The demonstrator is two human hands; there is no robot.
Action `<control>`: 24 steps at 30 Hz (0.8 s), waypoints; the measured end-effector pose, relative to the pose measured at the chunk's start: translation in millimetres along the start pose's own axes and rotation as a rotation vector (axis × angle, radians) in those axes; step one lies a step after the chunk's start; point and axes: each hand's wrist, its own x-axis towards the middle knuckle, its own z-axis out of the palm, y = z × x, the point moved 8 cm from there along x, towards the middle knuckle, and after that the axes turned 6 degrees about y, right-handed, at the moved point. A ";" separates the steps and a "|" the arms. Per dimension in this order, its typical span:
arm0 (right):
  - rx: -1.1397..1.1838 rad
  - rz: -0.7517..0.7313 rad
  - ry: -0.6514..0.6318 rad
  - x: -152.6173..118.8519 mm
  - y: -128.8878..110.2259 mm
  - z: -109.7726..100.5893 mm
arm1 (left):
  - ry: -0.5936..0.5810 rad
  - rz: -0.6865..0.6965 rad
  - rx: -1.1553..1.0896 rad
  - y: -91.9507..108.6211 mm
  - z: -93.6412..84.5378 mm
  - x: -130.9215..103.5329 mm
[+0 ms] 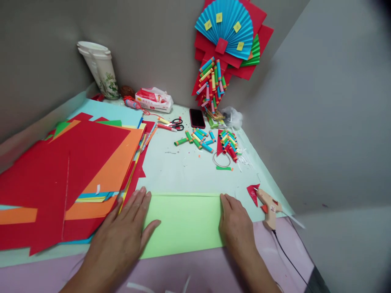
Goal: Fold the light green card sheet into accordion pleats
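Note:
A light green sheet of paper (183, 228) lies in front of me, with a narrow folded strip along its far edge. My left hand (122, 228) rests flat over its left end, fingers stretched forward and thumb spread onto the sheet. At the right end, my right hand (236, 224) has its fingers bent and pressed together at the corner of the fold; its thumb is mostly hidden. Beside my left hand spreads a pile of coloured paper (88, 158), mostly red and orange. To the right of my right hand lies a glue gun (269, 207).
Small paper rolls (200, 138) lie mid-table near scissors (175, 124) and a phone (197, 118). At the back stand white cups (102, 73) and a tissue pack (154, 99). A blue paper fan (229, 28) decoration rises against the wall. The glue gun's cord (287, 248) runs off the right edge.

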 end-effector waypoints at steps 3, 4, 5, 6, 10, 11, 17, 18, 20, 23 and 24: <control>-0.015 0.001 0.019 3.9 -2.8 -2.1 | 0.000 0.004 0.000 -1.3 0.2 1.3; -0.019 0.004 0.019 6.2 -3.6 -3.1 | 0.001 0.005 0.000 -2.1 0.2 1.7; -0.021 0.006 0.012 9.0 -4.4 -4.2 | 0.004 0.005 -0.001 -3.1 0.3 1.9; -0.021 0.010 -0.005 12.6 -5.0 -5.2 | 0.006 0.004 -0.002 -3.9 0.6 2.1; -0.056 0.082 -0.214 31.8 -1.8 -4.5 | 0.006 -0.017 -0.010 -7.0 3.9 1.3; -0.069 0.114 -0.290 36.5 0.1 -3.4 | 0.005 -0.024 -0.014 -7.4 4.9 0.8; -0.031 0.214 -0.497 61.8 5.6 -6.2 | -0.024 -0.063 -0.053 -9.2 7.8 1.6; -0.009 0.210 -0.503 65.7 6.4 -6.7 | -0.042 -0.074 -0.061 -10.2 6.1 4.5; 0.053 0.198 -0.536 72.8 8.8 -4.9 | -0.096 -0.087 -0.075 -11.9 0.4 15.0; 0.199 0.152 -0.622 83.0 10.7 3.1 | -0.258 -0.067 -0.135 -11.5 -4.9 39.0; 0.252 0.135 -0.653 86.1 10.9 6.5 | -0.329 -0.069 -0.187 -11.4 -3.6 47.2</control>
